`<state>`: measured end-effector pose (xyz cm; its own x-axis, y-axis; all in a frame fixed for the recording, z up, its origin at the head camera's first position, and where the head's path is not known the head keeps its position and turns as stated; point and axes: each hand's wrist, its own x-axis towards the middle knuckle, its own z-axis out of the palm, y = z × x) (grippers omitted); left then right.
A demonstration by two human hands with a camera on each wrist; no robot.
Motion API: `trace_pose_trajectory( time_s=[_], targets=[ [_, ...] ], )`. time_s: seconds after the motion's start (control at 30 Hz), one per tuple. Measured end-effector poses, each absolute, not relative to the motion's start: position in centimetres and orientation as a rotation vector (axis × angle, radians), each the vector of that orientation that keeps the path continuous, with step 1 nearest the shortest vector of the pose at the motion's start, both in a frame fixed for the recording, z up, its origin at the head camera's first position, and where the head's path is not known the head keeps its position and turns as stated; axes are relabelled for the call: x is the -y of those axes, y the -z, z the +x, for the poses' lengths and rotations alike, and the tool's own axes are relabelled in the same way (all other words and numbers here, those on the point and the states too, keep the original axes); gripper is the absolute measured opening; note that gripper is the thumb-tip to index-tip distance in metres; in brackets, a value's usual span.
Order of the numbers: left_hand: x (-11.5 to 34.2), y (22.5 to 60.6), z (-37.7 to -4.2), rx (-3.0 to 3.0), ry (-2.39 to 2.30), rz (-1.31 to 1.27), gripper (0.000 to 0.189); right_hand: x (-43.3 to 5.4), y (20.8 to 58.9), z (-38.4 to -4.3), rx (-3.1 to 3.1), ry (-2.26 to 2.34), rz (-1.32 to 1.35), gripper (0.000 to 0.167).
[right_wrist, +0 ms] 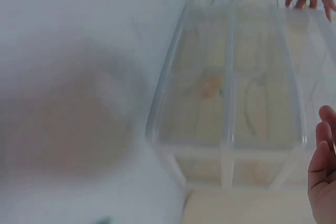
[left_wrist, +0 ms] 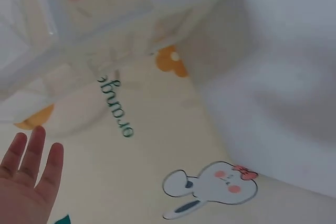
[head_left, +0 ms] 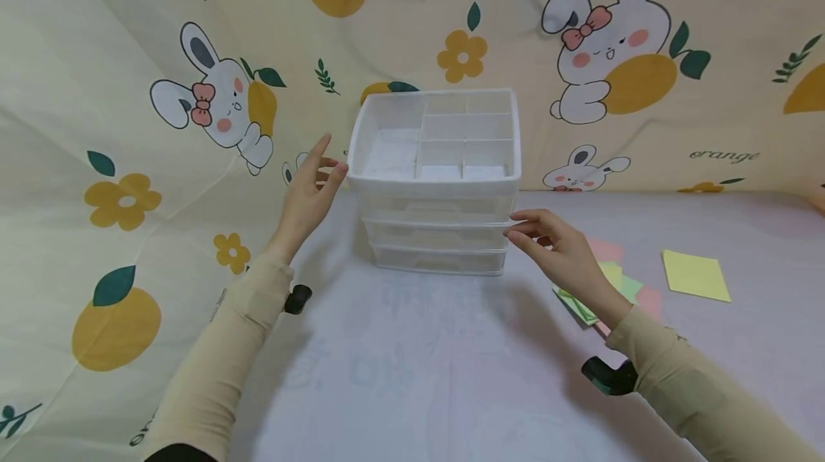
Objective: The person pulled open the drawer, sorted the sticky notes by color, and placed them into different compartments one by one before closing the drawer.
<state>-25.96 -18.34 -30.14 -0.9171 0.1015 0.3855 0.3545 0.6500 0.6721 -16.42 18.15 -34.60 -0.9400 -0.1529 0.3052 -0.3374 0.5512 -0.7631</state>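
Note drawer unit upright on table, between left hand with loosely spread fingers and right hand with loosely bent fingers, both apparently gripping nothing. Looks light, stiff, slippery, perhaps crackable; grasp low from both sides, keeping drawers from sliding

Table: surface is pale, lavender-white. Directly on it:
- Box, one: clear plastic, drawers below a divided top; stands upright toward the far side.
- Slips, several: pink, green, yellow; lie overlapping right of the box, partly hidden.
- Pad, one: yellow, square; lies flat beyond the slips, apart from them.
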Motion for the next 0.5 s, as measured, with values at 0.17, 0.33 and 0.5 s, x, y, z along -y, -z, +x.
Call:
trace_pose_trajectory(
  time_s=[0.17,0.33,0.5],
  targets=[
    [17.3,29.3,-26.2,2.555,1.184,-0.428,0.068,-16.1,34.9,-17.3,2.549,-1.586,0.419,0.035],
    [16.6,29.0,-26.5,2.615,1.198,-0.418,0.072,-14.3,35.2,-17.9,2.541,-1.817,0.423,0.033],
    [16.3,29.1,-26.6,2.667,1.202,-0.390,0.071,-12.9,35.4,-18.2,2.500,-2.020,0.452,0.032]
  ],
)
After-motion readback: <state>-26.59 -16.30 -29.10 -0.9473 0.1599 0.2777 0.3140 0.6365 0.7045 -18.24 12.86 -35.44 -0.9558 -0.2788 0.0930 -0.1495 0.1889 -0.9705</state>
